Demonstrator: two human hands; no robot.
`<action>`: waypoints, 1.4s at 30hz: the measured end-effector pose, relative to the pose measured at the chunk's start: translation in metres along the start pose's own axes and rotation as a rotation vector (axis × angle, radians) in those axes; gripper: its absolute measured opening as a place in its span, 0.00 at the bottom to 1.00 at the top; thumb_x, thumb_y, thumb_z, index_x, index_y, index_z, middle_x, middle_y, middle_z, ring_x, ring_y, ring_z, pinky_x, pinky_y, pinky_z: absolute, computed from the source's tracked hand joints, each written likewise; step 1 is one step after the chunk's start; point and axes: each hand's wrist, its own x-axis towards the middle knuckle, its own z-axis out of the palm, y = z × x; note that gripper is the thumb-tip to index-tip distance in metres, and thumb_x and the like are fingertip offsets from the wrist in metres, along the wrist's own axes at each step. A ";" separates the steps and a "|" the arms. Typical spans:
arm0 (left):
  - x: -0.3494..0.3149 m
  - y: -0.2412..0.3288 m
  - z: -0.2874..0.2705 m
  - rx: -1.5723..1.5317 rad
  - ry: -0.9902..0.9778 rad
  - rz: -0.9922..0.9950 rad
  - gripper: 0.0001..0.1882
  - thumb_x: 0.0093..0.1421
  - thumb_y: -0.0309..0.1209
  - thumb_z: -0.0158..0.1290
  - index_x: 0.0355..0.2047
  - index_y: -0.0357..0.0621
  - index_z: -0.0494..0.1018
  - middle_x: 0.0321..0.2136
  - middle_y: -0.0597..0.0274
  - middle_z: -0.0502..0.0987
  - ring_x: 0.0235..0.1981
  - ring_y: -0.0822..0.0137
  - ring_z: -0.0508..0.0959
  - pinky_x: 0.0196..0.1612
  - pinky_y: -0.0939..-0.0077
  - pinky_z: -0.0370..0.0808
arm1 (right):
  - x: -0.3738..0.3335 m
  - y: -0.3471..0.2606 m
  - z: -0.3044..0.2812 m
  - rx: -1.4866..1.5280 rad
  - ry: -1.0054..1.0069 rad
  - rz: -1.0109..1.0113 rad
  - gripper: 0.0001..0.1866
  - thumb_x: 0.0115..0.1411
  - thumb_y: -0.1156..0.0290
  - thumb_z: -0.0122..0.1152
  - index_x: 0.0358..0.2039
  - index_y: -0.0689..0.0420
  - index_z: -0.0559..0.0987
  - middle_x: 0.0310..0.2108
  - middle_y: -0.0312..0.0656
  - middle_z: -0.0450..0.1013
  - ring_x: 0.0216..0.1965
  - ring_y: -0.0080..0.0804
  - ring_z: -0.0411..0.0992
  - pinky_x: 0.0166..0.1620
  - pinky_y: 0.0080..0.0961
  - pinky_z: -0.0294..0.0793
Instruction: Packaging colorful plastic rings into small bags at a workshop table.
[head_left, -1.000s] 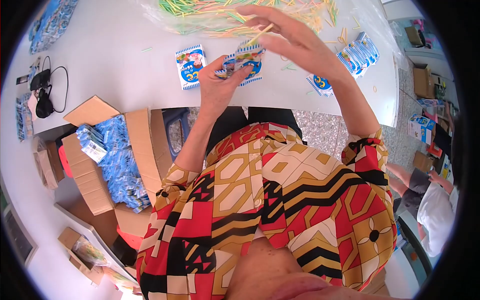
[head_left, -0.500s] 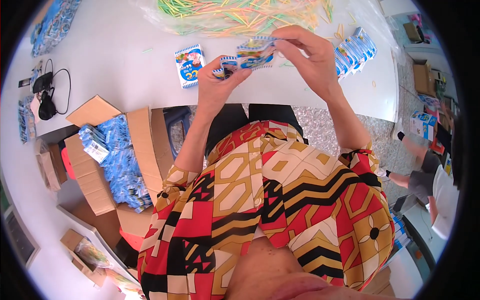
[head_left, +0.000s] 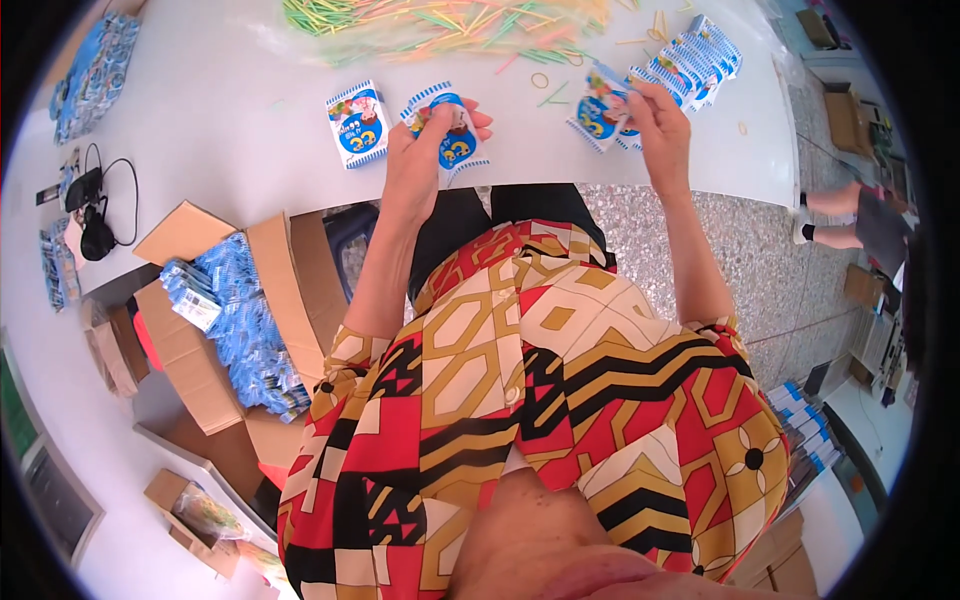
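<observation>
My left hand is closed on a small blue-and-white packet, its thumb across the printed front and its fingertips showing past the right edge. Just left of it another packet of the same kind lies flat on the white table. Between thumb and fingers of my right hand is a third such packet, slightly blurred. It is by the near left end of a fanned row of packets, overlapping one another. Whether it touches the row I cannot tell.
Thin coloured strips are heaped on clear plastic at the far side, with a few loose rubber bands. An open cardboard box full of blue packets stands at my left. A black corded object lies at the table's left.
My hands have moved apart from the middle. My right hand has carried a packet rightward to the fanned row; my left hand still holds one. A person at far right has shifted.
</observation>
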 end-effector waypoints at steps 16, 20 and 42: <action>-0.001 -0.014 0.015 0.189 -0.145 0.092 0.13 0.62 0.32 0.50 0.33 0.31 0.76 0.28 0.56 0.79 0.29 0.72 0.78 0.35 0.80 0.75 | -0.002 -0.060 0.043 -0.256 -0.136 -0.301 0.11 0.55 0.75 0.59 0.41 0.56 0.76 0.40 0.35 0.72 0.30 0.20 0.67 0.32 0.16 0.69; -0.004 -0.011 0.017 0.238 -0.162 0.143 0.10 0.60 0.30 0.52 0.31 0.34 0.77 0.25 0.62 0.78 0.26 0.77 0.75 0.32 0.83 0.71 | 0.005 -0.074 0.071 -0.170 -0.429 -0.406 0.10 0.54 0.75 0.60 0.38 0.58 0.77 0.39 0.36 0.72 0.31 0.20 0.67 0.33 0.16 0.69; -0.006 -0.009 0.009 0.345 0.040 0.310 0.14 0.53 0.31 0.60 0.16 0.36 0.73 0.11 0.77 0.62 0.16 0.85 0.55 0.16 0.83 0.50 | 0.005 -0.122 0.060 -0.274 -0.410 -0.644 0.14 0.48 0.76 0.65 0.38 0.57 0.77 0.40 0.38 0.72 0.29 0.24 0.70 0.31 0.19 0.70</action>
